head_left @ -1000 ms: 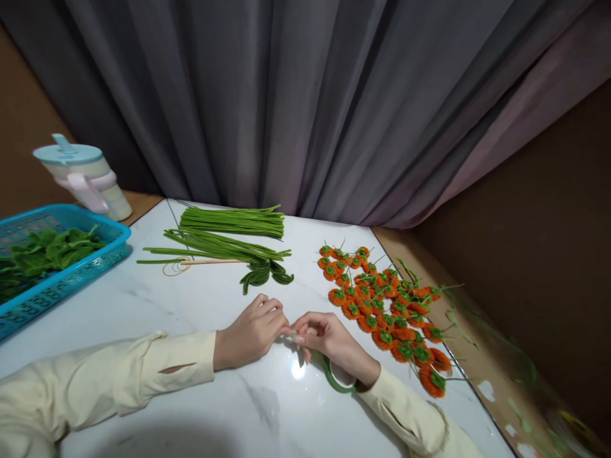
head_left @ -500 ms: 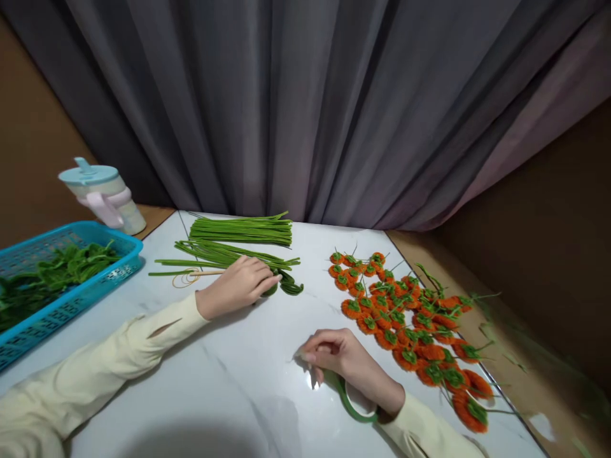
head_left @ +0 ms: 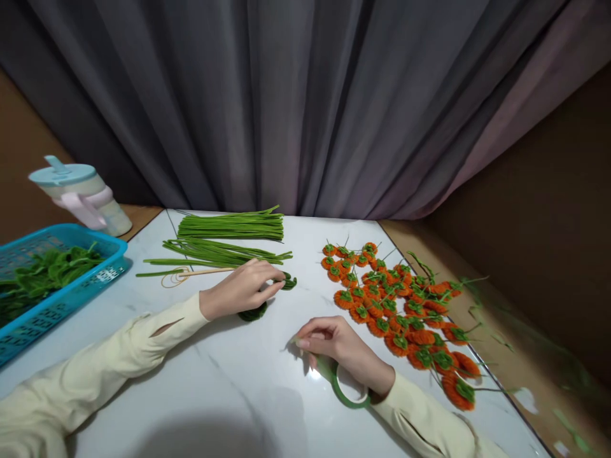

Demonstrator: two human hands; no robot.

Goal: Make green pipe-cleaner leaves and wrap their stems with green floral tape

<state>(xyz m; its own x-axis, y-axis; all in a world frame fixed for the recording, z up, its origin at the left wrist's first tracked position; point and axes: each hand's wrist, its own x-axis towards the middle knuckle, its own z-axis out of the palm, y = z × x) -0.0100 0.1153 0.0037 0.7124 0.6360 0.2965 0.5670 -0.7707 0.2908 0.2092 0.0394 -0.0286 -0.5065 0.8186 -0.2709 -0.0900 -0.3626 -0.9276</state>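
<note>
My left hand (head_left: 251, 287) reaches over dark green coiled pieces, palm down, with its fingers bent and thumb and fingertips closed at a small dark green curled piece (head_left: 289, 281). Another dark green coil (head_left: 253, 313) lies under the palm, partly covered. My right hand (head_left: 337, 346) is lower, near the middle of the table, its thumb and index finger pinched together. A roll of green tape (head_left: 354, 402) hangs at this hand, with a strip running up into the fingers. The exact end of the strip is hard to make out.
Bright green fuzzy stems (head_left: 231, 226) lie in bundles at the back, beside a thin wooden stick (head_left: 207, 272) with wire loops. Many orange fuzzy flowers (head_left: 398, 344) spread along the right edge. On the left stand a blue basket (head_left: 112, 259) of green leaves and a lidded cup (head_left: 114, 219).
My left hand has shifted slightly right over the dark green pieces, uncovering the coil below its palm. My right hand keeps its pinch at the tape. The view has turned a little right.
</note>
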